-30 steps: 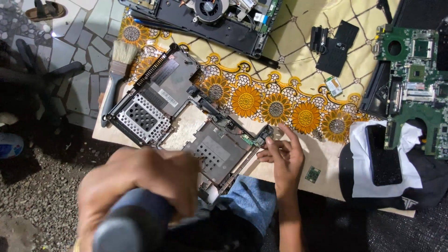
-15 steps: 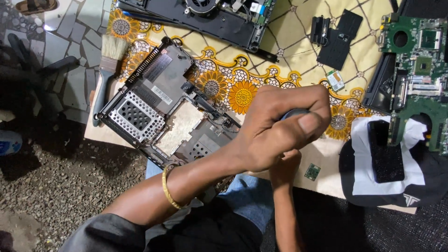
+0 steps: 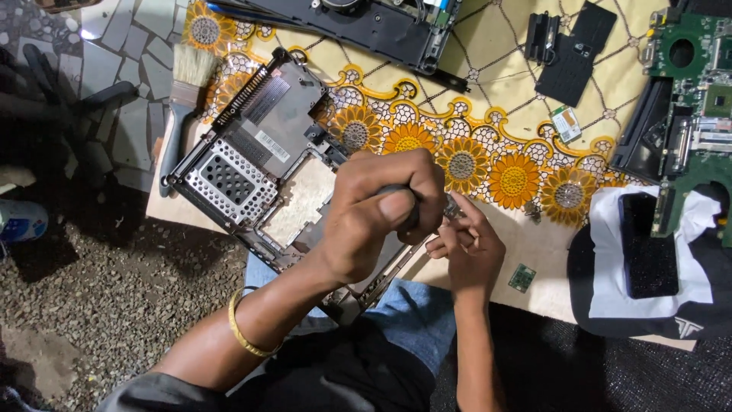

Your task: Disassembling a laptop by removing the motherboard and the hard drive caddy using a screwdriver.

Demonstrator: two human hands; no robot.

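Setting: sunflower-patterned cloth (image 3: 488, 130) covers your tabletop (image 3: 534, 252), gravel floor (image 3: 114, 305) to the left of your hands.
Progress: the laptop base (image 3: 259, 164) lies stripped under your left hand, its bays bare; circuit boards (image 3: 698, 91) and black covers (image 3: 572, 49) lie well apart to the right, so most parts look removed.
Left hand (image 3: 374, 210): closed in a fist around a dark tool handle (image 3: 404, 202).
Right hand (image 3: 465, 248): fingers curled, pinching a small metal part (image 3: 451, 207) just beside the tool.
Nearby: a paintbrush (image 3: 179, 107) left of the base.

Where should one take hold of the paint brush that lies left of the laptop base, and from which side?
Grip the paint brush by its grey handle, coming from the left, over the tiled floor. The handle points toward the person and lies free, while the laptop base crowds the bristle end on the right.
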